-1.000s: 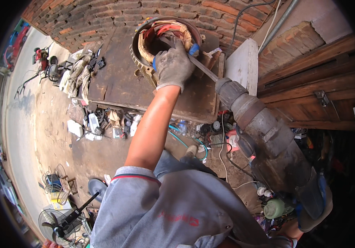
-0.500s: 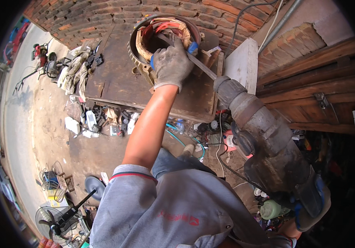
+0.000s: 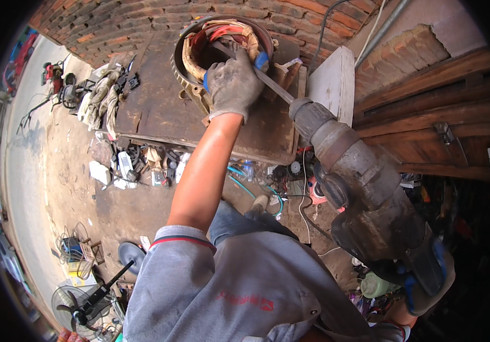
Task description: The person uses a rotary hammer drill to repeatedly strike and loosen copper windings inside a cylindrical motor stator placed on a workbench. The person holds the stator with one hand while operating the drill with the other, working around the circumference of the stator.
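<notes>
A grey rotary hammer point(image 3: 364, 176) reaches diagonally across from the lower right, its long steel chisel bit point(image 3: 276, 87) pointing up and left. My left hand point(image 3: 235, 84), in a grey glove with blue patches, is closed round the bit near its tip. That tip lies inside a round motor stator point(image 3: 190, 57), against the pale wrapped coil point(image 3: 252, 41) with red wires; its exact contact point is hard to see. At the lower right my gloved right hand point(image 3: 443, 288) is wrapped round the hammer's rear handle point(image 3: 427, 268); some of its fingers are hidden.
The stator rests on a worn wooden table point(image 3: 154, 102) against a brick wall point(image 3: 119, 23). A white board point(image 3: 330, 82) leans at the table's right. Rags point(image 3: 103, 100) lie at its left end. Scrap and cables litter the floor; a fan point(image 3: 77, 308) stands at lower left.
The view has shifted slightly, so the stator and hammer appear a little higher and farther left. Both hands keep their grips.
</notes>
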The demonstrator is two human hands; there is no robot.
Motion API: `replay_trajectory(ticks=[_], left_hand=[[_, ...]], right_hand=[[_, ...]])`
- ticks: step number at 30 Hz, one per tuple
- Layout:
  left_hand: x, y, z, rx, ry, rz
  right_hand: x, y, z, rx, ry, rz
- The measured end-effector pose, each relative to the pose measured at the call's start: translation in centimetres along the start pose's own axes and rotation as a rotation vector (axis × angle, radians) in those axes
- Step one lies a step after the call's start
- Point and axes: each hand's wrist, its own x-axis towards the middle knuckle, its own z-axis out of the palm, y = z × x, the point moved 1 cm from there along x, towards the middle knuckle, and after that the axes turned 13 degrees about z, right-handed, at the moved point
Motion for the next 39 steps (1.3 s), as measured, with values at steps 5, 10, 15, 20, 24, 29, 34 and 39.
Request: replay_trajectory(ticks=[5, 10, 15, 20, 24, 29, 34, 39], left_hand=[[0.0, 0.0, 0.2, 0.002, 0.003, 0.012], [0.0, -0.1, -0.1, 0.016, 0.016, 0.019], [0.0, -0.2, 0.3, -0.026, 0.055, 0.02], [0.7, 0.1, -0.7, -0.068, 0.032, 0.038], [-0.3, -0.3, -1.3, -0.101, -0.162, -0.01], [-7.2, -0.1, -4.2, 0.097, 0.065, 0.024], [-11.0, -0.9, -2.5, -0.394, 0.397, -0.334], [-12.2, 0.0, 2.5, -0.797, 0.752, -0.491]], right_hand=[[-0.3, -1.2, -0.3, 0.06, -0.089, 0.072], [-0.4, -3.3, 0.8, 0.121, -0.111, 0.086], [-0.7, -3.3, 2.2, 0.007, -0.125, -0.268], [-1.0, -3.1, 2.5, 0.161, -0.122, -0.181], [-1.1, -4.6, 1.9, 0.277, -0.358, -0.164], [-1.4, -2.9, 1.7, 0.152, -0.149, -0.289], [-2.4, -3.5, 1.3, 0.083, -0.132, -0.224], [-2.5, -5.1, 2.6, 0.334, -0.261, -0.187]])
